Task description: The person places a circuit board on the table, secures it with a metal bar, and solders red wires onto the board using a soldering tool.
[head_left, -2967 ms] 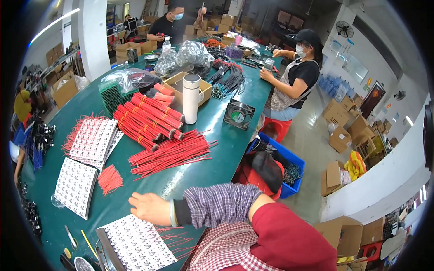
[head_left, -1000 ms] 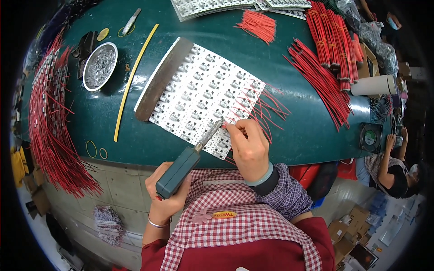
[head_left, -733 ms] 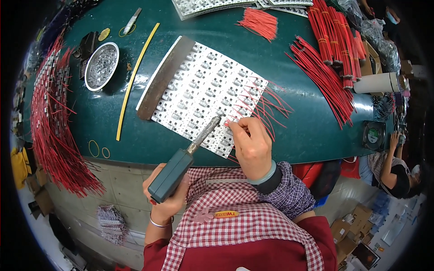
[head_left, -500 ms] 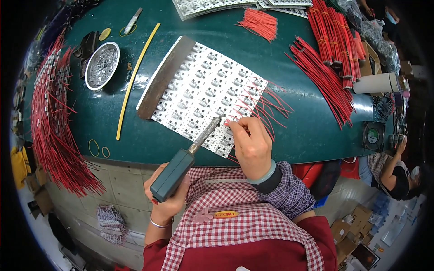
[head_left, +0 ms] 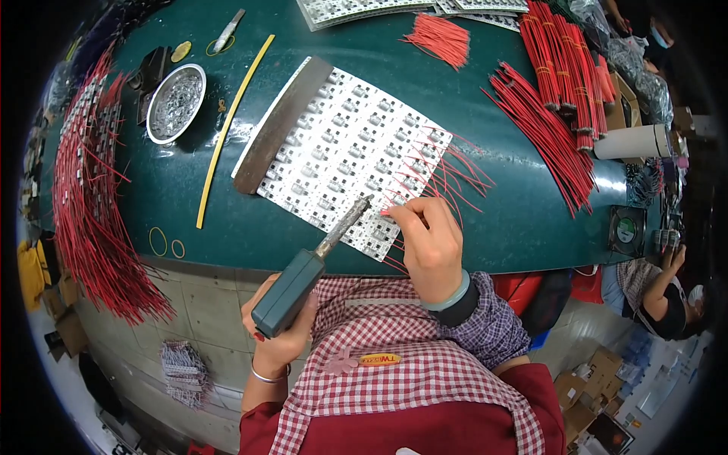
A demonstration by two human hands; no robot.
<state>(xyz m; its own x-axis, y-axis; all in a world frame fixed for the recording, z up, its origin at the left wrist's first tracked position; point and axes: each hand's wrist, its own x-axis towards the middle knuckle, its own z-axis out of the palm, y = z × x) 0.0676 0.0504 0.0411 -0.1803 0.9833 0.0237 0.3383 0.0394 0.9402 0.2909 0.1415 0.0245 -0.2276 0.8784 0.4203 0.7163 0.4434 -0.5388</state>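
Observation:
My left hand (head_left: 282, 322) is closed around the dark green handle of a soldering iron (head_left: 292, 292). The iron's crusted tip points up and right over a white circuit board panel (head_left: 334, 155) covered in repeated rows of small parts. My right hand (head_left: 432, 254) pinches a thin red wire by its end, close to the panel's surface and just right of the iron's tip. Several red wires (head_left: 455, 168) fan out from the panel's right edge. A dark flat metal bar (head_left: 280, 129) lies along the panel's left side.
A metal bowl (head_left: 176, 104) with shiny scraps and a yellow strip (head_left: 235, 129) lie left of the panel. Wired boards (head_left: 95, 197) hang over the left edge. Red wire bundles (head_left: 542, 136), a small pile of cut wires (head_left: 437, 39) and stacked panels (head_left: 364, 10) lie farther off. A person (head_left: 667, 296) sits at right.
My right hand has drawn slightly right and down, and the iron's tip has shifted a little left, so the gap between them is wider. The view has shifted slightly.

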